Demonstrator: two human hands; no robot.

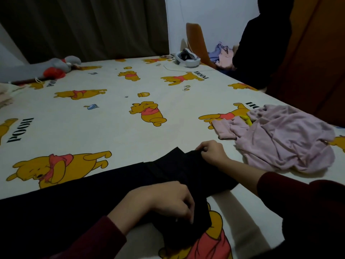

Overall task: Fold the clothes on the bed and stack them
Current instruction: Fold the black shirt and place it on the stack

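Dim room light, soft blur — edges bowed

**Wearer's Clothing: Observed Condition**

The person is wearing a long-sleeved top in dark maroon. The left sleeve (pixel 97 238) is showing a plain cuff ending at the wrist, leaving the left hand (pixel 168 199) bare. The right sleeve (pixel 291 191) is ending likewise at the wrist, leaving the right hand (pixel 212 152) bare. The fabric is appearing soft and unpatterned, with no visible logos, buttons or trims. Neither hand is showing rings, a watch or gloves.
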